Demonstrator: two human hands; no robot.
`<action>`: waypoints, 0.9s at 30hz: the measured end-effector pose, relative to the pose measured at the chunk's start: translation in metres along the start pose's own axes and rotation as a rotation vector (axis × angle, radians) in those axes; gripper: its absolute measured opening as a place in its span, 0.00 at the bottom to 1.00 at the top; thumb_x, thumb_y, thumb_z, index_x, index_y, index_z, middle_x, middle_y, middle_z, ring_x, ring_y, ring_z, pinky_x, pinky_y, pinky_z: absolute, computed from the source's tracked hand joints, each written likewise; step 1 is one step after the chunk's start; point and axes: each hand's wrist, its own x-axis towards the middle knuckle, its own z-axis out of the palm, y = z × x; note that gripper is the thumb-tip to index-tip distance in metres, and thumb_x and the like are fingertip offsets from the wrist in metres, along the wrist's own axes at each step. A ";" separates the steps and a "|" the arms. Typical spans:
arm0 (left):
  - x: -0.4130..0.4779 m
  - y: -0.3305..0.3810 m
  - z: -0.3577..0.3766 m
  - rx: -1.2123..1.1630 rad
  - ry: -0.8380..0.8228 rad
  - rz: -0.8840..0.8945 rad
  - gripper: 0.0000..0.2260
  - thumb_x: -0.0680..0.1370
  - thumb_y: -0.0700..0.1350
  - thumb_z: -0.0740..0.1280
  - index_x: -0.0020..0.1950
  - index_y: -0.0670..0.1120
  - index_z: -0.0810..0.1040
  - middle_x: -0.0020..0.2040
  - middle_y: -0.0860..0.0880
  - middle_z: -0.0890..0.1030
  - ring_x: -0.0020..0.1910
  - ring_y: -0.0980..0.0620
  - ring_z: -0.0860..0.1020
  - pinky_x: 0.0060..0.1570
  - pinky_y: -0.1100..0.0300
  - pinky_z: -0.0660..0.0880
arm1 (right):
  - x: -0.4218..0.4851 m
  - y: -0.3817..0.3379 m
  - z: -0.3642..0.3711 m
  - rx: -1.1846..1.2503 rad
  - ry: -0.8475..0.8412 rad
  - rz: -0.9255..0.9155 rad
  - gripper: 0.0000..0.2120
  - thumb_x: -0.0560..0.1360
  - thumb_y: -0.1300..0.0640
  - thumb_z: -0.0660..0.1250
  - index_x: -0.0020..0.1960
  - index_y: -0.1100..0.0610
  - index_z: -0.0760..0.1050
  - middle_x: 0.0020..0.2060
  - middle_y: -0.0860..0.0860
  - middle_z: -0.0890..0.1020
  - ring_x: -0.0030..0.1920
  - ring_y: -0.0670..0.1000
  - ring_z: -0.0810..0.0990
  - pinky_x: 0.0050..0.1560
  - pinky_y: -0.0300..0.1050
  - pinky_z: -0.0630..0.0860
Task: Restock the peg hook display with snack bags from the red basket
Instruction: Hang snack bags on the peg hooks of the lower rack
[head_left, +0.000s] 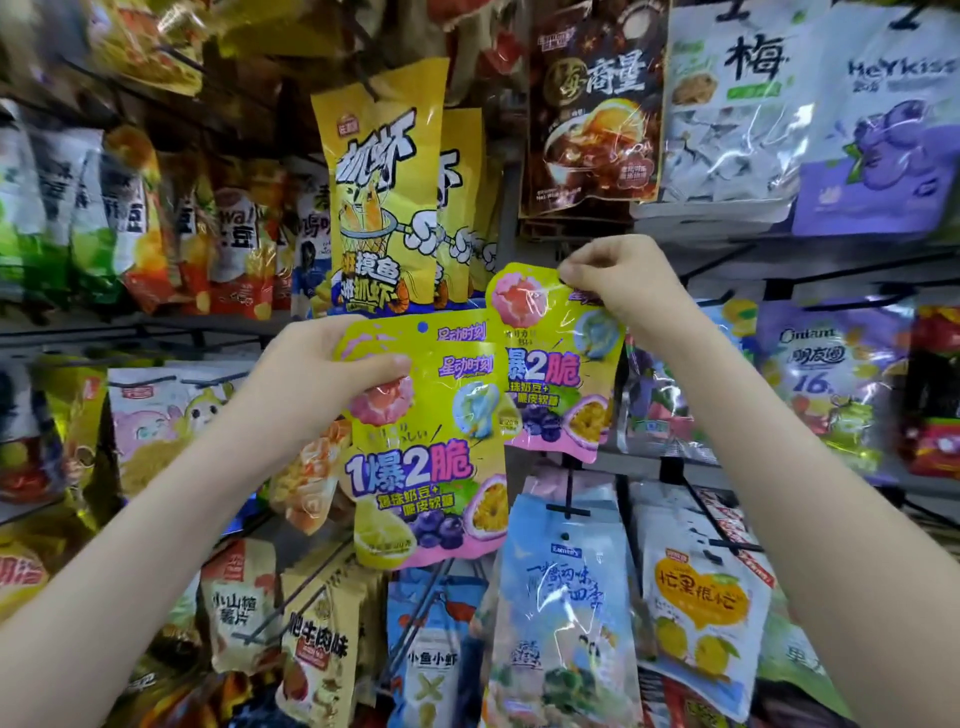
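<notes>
Glossy, crinkled plastic snack bags (431, 441) on black metal peg hooks (569, 499).

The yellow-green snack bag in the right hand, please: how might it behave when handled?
Probably floppy: the yellow-green snack bag hangs from the right hand's pinch at its top edge. Likely slippery, given its glossy film.

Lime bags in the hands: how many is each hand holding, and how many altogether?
Left hand: 2, front bag and back bag
Right hand: 1, right bag
Total: 3
</notes>
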 end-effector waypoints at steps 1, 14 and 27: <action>0.001 -0.001 0.001 0.003 0.001 0.000 0.03 0.71 0.49 0.74 0.40 0.53 0.81 0.36 0.54 0.84 0.31 0.61 0.79 0.38 0.65 0.75 | 0.000 0.001 0.001 -0.009 0.008 -0.002 0.09 0.73 0.59 0.70 0.36 0.49 0.78 0.33 0.45 0.79 0.35 0.43 0.75 0.41 0.36 0.71; 0.006 -0.010 0.018 0.004 0.026 -0.045 0.13 0.68 0.53 0.75 0.50 0.51 0.82 0.47 0.53 0.84 0.47 0.54 0.81 0.54 0.53 0.77 | 0.026 0.052 0.025 -0.572 0.135 0.044 0.09 0.77 0.61 0.63 0.55 0.63 0.76 0.53 0.61 0.80 0.56 0.61 0.76 0.54 0.49 0.71; -0.001 0.008 0.061 -0.149 0.037 0.019 0.18 0.66 0.56 0.76 0.53 0.54 0.81 0.48 0.53 0.85 0.50 0.54 0.82 0.55 0.51 0.76 | -0.110 0.017 0.015 0.468 -0.251 0.116 0.14 0.63 0.49 0.73 0.45 0.54 0.76 0.36 0.47 0.83 0.38 0.47 0.82 0.38 0.37 0.76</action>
